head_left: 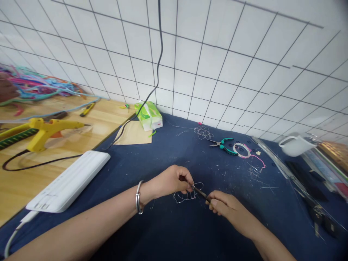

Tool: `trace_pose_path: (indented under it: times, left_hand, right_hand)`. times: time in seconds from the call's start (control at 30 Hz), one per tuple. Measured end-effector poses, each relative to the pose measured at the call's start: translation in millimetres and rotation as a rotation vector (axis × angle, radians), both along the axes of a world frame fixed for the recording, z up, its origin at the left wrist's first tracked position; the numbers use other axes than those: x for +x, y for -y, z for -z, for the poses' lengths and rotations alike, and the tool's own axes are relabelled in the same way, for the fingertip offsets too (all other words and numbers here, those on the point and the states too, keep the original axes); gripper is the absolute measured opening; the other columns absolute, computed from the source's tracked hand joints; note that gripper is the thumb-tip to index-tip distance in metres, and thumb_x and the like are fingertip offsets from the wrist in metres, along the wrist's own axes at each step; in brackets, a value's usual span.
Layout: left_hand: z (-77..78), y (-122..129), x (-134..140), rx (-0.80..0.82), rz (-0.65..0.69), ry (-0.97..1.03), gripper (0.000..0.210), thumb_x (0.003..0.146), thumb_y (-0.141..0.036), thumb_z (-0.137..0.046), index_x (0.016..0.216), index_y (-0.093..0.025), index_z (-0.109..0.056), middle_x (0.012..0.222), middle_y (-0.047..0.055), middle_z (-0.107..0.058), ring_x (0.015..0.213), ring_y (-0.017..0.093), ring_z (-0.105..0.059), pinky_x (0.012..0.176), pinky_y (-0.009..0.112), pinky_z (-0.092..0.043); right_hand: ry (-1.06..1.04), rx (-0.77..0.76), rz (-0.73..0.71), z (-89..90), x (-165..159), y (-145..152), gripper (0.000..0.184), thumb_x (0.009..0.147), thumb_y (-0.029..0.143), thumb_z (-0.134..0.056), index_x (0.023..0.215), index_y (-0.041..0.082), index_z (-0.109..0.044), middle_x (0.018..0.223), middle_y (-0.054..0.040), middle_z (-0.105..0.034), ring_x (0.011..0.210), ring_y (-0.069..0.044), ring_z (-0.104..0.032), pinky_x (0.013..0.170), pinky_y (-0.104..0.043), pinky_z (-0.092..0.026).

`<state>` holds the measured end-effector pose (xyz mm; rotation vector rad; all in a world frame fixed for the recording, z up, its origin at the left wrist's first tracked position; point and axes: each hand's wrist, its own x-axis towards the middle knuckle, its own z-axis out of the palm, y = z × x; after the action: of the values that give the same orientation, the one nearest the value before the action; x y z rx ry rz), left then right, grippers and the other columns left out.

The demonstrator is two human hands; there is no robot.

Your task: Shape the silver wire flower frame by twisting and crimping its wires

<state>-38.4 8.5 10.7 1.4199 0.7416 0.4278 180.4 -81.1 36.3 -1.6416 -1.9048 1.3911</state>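
Though looped, wire [187, 199] in left grip [173, 180].

We pinch a looped wire piece [187, 199] in our left hand [174, 180], a silver bracelet [138, 197] around that wrist. Our right hand [225, 206] grips a slim tool [202, 193], whose tip meets the wire near our left fingertips. Beyond our hands, teal-handled pliers [229, 149] lie on the dark blue surface [168, 156] between a wire coil [203, 133] and a pale ring [241, 150]. To our left, we see a white power strip [70, 181] and a yellow glue gun [45, 132]; to our right, a white mug [298, 145].
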Motion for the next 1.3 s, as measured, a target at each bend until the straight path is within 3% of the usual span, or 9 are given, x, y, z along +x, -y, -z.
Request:
trace_pose_path:
  times: [0.6, 1.3]
  left_hand:
    - [1.0, 0, 0, 0.035, 0.023, -0.05, 0.011, 0.069, -0.018, -0.057, 0.078, -0.013, -0.06, 0.078, 0.005, -0.065, 0.068, 0.015, -0.063, 0.061, 0.027, -0.051]
    - [3.6, -1, -3, 0.137, 0.07, -0.114, 0.013, 0.07, -0.019, -0.054, 0.079, -0.013, -0.061, 0.077, 0.005, -0.066, 0.063, 0.014, -0.063, 0.057, 0.024, -0.051]
  right_hand:
    - [-0.034, -0.013, 0.036, 9.4, 1, 0, 0.024, 0.089, 0.034, -0.035, 0.085, 0.02, -0.054, 0.074, 0.002, -0.053, 0.069, -0.01, -0.048, 0.06, -0.021, -0.034]
    - [0.036, 0.024, 0.01, -2.3, -5, -1, 0.02, 0.087, 0.032, -0.038, 0.081, 0.02, -0.052, 0.069, 0.0043, -0.044, 0.065, -0.009, -0.041, 0.059, -0.021, -0.031]
